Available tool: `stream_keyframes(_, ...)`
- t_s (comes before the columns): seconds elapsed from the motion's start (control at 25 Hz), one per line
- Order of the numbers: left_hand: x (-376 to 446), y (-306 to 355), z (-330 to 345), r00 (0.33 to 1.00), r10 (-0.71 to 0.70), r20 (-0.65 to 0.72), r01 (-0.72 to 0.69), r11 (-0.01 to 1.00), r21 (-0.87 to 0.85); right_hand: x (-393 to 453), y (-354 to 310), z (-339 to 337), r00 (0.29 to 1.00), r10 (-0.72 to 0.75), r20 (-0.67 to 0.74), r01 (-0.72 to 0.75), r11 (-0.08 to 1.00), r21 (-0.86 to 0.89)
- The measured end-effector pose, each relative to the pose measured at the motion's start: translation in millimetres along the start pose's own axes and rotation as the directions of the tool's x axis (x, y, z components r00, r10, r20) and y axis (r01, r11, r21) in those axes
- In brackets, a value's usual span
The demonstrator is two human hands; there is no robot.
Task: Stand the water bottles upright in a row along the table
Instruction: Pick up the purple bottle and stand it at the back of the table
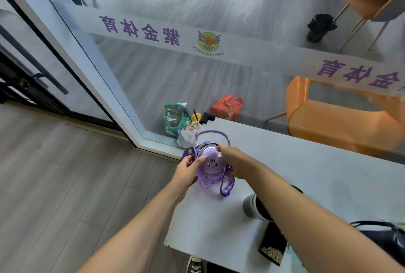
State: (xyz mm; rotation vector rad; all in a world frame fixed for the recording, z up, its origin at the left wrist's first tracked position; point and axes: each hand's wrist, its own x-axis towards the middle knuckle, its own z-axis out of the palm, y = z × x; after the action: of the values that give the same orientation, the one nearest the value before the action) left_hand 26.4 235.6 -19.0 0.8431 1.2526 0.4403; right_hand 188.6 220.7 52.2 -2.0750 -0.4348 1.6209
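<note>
- We stand at the left end of a long pale grey table [295,176] that runs along a glass wall [219,75] with purple lettering on a white band.
- Beyond the glass we see an orange moulded chair [328,114] and, on the floor, a red bag [226,107] and a green bag [175,119].
- Near the table's left edge stands a translucent purple plastic water bottle [208,169] with a domed lid bearing a small face, upright, its purple hoop handle [210,135] raised behind it and a purple strap [226,187] trailing on the tabletop to its right.
- A dark cylindrical bottle with a grey end [255,205] lies on its side towards the near edge, partly hidden under our right forearm.
- Our left hand [186,171] grips the purple bottle's left side, thumb pressed on the lid, fingers curled round it.
- Our right hand [232,163] reaches across the lid's right side; its fingers bend down over the far rim, and how they close we cannot tell.
</note>
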Motion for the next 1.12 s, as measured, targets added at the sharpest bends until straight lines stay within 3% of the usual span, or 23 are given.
stream_keyframes(0.24, 48.7, 43.7, 43.9, 1.000, 0.003, 0.016, -0.003, 1.000, -0.025, 51.4, -16.4, -51.9, 0.997, -0.060, -0.041, 0.060, 0.998, 0.002)
stream_keyframes(0.56, 91.5, 89.9, 65.8, 0.999, 0.045, 0.024, -0.045, 0.999, 0.019, 84.2, -37.7, -74.4, 0.962, -0.244, -0.126, 0.250, 0.968, 0.031)
stream_keyframes(0.76, 95.4, 96.5, 67.5, 1.000, 0.024, 0.009, -0.024, 0.998, 0.054, 85.6, -45.3, -70.2, 0.960, -0.243, -0.141, 0.242, 0.970, -0.025)
stream_keyframes(1.12, 90.1, 92.3, 64.2, 0.998, 0.021, -0.062, -0.013, 0.993, 0.116, 79.9, -44.7, -68.8, 0.971, -0.218, -0.099, 0.223, 0.974, 0.037)
